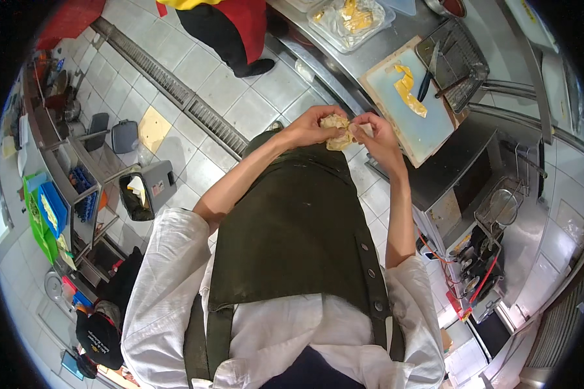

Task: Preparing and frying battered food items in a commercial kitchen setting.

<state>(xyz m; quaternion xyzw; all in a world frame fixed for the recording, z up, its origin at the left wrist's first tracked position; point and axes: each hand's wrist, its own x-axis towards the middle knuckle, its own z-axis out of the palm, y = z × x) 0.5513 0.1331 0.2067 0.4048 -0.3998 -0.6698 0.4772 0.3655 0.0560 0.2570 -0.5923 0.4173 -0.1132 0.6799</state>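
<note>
In front of my dark green apron I hold a crumpled pale-yellow piece with both hands; it looks like food or wrapping, and I cannot tell which. My left hand grips it from the left, thumb on top. The fingertips of my right hand pinch its right edge. Right of my hands lies a white cutting board with a folded yellow strip on it. A dark-handled knife rests near a wire basket on the board's far edge.
Behind the board, a clear plastic tub holds yellow pieces and wrapping. A person in red and black stands ahead; another in a black cap is at lower left. A floor drain and a grey bin lie left.
</note>
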